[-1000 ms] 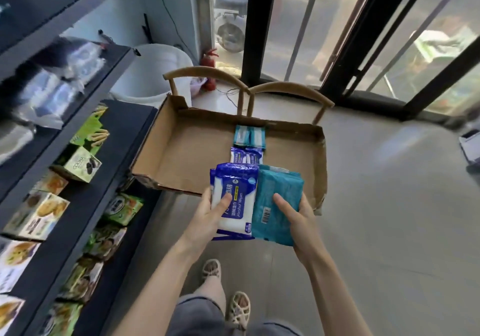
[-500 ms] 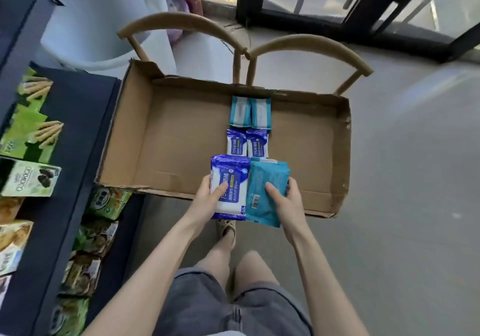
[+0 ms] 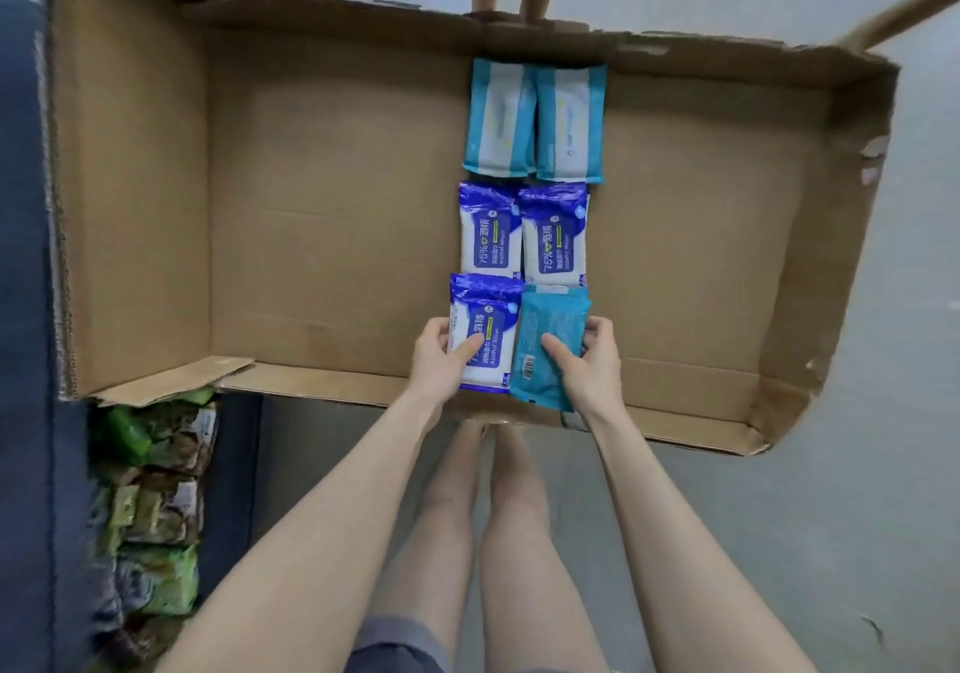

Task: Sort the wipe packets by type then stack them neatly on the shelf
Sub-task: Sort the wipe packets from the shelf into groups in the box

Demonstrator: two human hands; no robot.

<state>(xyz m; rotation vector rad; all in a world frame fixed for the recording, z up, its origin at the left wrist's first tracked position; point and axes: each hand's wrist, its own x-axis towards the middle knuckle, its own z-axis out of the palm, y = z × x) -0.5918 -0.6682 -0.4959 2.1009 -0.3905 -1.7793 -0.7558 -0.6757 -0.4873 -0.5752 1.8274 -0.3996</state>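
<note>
Left hand (image 3: 439,360) grips our blue packet (image 3: 483,332), right hand (image 3: 592,365) the teal packet (image 3: 550,339), over the box (image 3: 332,235); we risk nudging the rows crooked

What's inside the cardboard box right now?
Two light blue packets by the far wall, two dark blue alcohol wipe packets next, then a third dark blue packet in the left hand and a teal packet in the right hand. Whether more lie underneath is hidden.
</note>
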